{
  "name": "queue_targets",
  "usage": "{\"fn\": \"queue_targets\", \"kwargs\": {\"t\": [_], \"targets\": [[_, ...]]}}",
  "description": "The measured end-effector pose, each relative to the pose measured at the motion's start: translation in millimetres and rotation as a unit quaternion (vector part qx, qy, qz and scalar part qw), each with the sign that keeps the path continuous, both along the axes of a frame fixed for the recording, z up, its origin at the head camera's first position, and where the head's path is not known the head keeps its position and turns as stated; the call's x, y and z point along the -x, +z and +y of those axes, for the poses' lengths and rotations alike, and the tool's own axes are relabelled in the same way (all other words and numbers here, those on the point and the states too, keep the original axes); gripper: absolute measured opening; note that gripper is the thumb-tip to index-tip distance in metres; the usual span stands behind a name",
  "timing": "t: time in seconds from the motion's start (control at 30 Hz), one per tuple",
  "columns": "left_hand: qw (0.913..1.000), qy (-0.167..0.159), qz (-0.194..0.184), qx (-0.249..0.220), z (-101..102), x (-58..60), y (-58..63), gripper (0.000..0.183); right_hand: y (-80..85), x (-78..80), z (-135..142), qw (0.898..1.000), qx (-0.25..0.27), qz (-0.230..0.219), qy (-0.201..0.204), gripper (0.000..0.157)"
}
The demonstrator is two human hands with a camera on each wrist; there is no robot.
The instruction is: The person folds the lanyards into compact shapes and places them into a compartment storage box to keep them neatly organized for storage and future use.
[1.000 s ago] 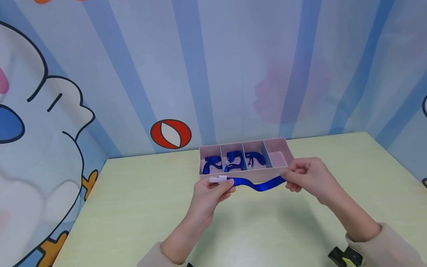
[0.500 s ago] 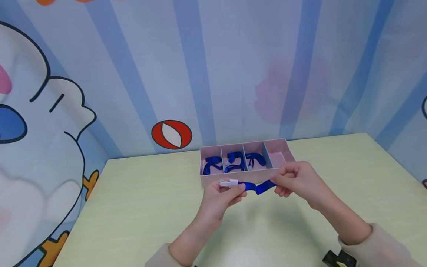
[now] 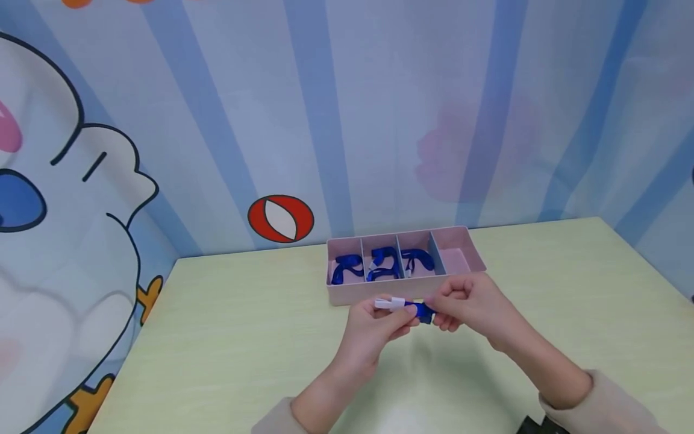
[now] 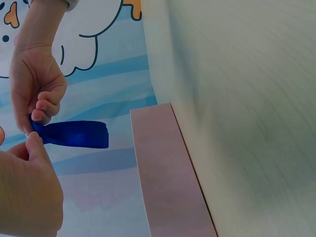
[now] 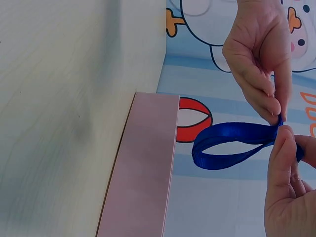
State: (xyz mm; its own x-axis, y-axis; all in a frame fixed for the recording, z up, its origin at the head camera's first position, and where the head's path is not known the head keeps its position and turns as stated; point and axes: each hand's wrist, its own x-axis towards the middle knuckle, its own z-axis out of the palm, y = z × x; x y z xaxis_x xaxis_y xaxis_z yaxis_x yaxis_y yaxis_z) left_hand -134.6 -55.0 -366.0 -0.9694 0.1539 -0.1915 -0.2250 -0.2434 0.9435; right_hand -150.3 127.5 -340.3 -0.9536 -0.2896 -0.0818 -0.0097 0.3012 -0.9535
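Note:
A blue lanyard (image 3: 423, 313) with a white plastic end piece (image 3: 390, 304) is held between both hands, in front of the divided box and above the table. My left hand (image 3: 368, 331) pinches it just beside the white end, thumb on top. Close on the other side, my right hand (image 3: 477, 308) pinches the strap between thumb and forefinger. The right wrist view shows the strap (image 5: 232, 132) hanging down as a doubled loop below the fingertips. In the left wrist view the same loop (image 4: 79, 134) hangs beneath both hands, seen nearly edge on.
The pink box (image 3: 374, 295) stands near the back of the pale wooden table (image 3: 249, 325). Folded blue lanyards (image 3: 382, 265) lie in three of its compartments. A cartoon-printed wall covering (image 3: 379, 120) rises behind the table.
My hands have come together; the blue strap, stretched between them one second ago, is gathered into a short fold. The left hand has shifted right, the right hand left and slightly down.

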Motion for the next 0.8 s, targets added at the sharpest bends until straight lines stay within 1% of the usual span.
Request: {"fn": "queue_targets", "kwargs": {"t": [0.2,0.37,0.5,0.6,0.7,0.8], "targets": [[1.0000,0.005,0.007,-0.005,4.1,-1.1,-1.1,0.015,-2.4,0.1,-3.5,1.000,0.007,-0.001,0.003,0.021],[0.9998,0.014,0.013,0.001,5.6,-0.8,-2.1,0.015,-3.3,0.5,-3.2,0.999,0.029,-0.003,0.014,0.029],[0.9994,0.028,0.019,0.009,4.2,0.2,-3.5,0.017,-3.7,1.0,-0.2,0.997,0.061,-0.017,0.038,0.034],[0.9991,0.032,0.027,0.006,2.7,0.3,-4.7,0.021,-3.7,1.0,1.6,0.995,0.078,-0.032,0.059,0.033],[0.9990,0.031,0.032,0.005,1.8,0.4,-5.6,0.022,-4.3,1.1,1.7,0.995,0.073,-0.027,0.070,0.032],[0.9990,0.029,0.034,0.011,1.5,-0.2,-5.3,0.022,-5.2,0.3,-0.4,0.997,0.050,-0.008,0.057,0.033]]}}
